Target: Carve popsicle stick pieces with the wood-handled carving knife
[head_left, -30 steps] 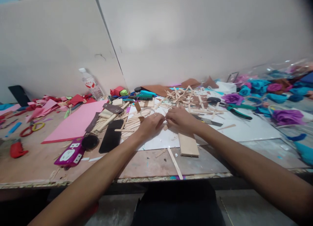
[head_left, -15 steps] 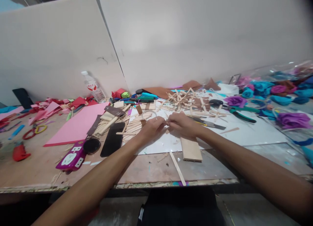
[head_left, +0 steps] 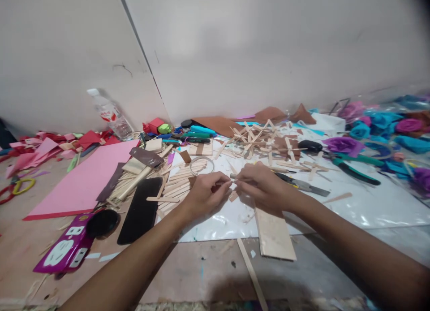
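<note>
Over the white sheet point(head_left: 215, 223), my left hand point(head_left: 208, 192) and my right hand point(head_left: 264, 185) meet almost fingertip to fingertip. Both are closed in a pinch on something small and pale between them, too small to name. A roll of tape point(head_left: 202, 166) lies just beyond my left hand. Below my right hand a flat wooden block point(head_left: 276, 235) rests across the sheet's front edge. A single craft stick point(head_left: 251, 273) lies nearer to me on the table. Right of my right hand is a utility knife point(head_left: 311, 189).
Loose craft sticks point(head_left: 257, 138) are heaped at the back. To the left lie a black phone point(head_left: 139, 212), a purple power strip point(head_left: 65, 248) and pink paper point(head_left: 87, 176). A bottle point(head_left: 110, 116) leans against the wall. Green-handled pliers point(head_left: 358, 170) and paper flowers point(head_left: 342, 145) are on the right.
The view has tilted down and come closer, so the things on the table look larger. My hands still pinch together, with their fingertips slightly shifted.
</note>
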The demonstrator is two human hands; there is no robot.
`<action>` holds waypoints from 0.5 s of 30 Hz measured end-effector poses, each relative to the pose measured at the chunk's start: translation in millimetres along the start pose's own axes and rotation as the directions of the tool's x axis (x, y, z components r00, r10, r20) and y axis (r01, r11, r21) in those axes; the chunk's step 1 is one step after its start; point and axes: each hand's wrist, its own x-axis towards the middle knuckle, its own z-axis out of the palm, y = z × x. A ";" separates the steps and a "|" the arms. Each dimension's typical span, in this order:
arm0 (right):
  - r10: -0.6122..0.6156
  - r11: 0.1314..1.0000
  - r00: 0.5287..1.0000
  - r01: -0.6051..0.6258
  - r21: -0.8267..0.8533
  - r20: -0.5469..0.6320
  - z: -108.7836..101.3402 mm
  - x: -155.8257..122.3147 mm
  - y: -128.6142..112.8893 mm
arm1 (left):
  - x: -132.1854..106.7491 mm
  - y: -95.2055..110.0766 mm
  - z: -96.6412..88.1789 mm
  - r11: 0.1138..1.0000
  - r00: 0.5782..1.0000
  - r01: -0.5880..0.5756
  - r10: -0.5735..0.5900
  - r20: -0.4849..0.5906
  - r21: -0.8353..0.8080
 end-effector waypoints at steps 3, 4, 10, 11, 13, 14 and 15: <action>0.045 0.997 0.999 -0.044 0.068 -0.002 2.3 -1.2 -3.7 | -1.0 2.4 -0.9 0.995 0.997 0.079 -0.077 0.024 -0.064; 0.055 0.995 0.998 -0.054 0.085 -0.010 2.7 -1.6 -4.7 | -1.6 2.8 -1.1 0.985 0.991 0.135 -0.133 0.031 -0.103; 0.106 0.985 0.994 -0.103 0.137 -0.011 3.1 -3.7 -8.1 | -4.9 4.2 -2.6 0.943 0.966 0.256 -0.245 0.077 -0.214; 0.104 0.986 0.994 -0.102 0.135 -0.014 3.6 -3.7 -8.4 | -5.3 4.2 -2.6 0.941 0.964 0.263 -0.251 0.083 -0.211; 0.092 0.988 0.996 -0.089 0.124 -0.019 5.4 -3.2 -8.6 | -6.3 3.9 -2.6 0.944 0.963 0.265 -0.250 0.098 -0.198; 0.083 0.990 0.996 -0.080 0.115 -0.022 6.6 -2.6 -8.6 | -6.9 3.7 -2.6 0.946 0.964 0.260 -0.245 0.101 -0.194; 0.075 0.992 0.997 -0.072 0.104 -0.023 7.8 -2.0 -8.4 | -7.5 3.5 -2.7 0.948 0.965 0.255 -0.240 0.102 -0.190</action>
